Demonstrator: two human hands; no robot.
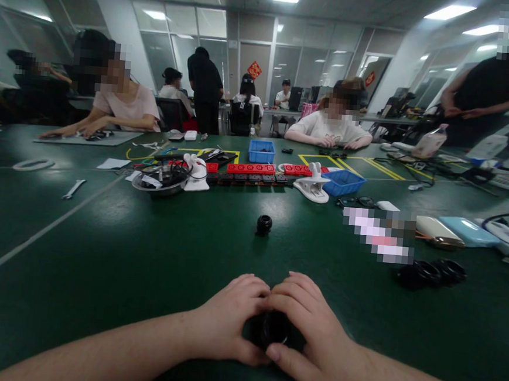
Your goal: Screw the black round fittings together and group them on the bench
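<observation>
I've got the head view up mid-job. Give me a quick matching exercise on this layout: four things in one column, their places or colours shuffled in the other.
Things:
1. far black part
2. wrench
3. near black part
4. bins

Places or colours:
A. blue
B. between the left hand and the right hand
C. left of the metal bowl
D. standing alone, ahead of both hands

Right pairs: 1-D, 2-C, 3-B, 4-A
</observation>
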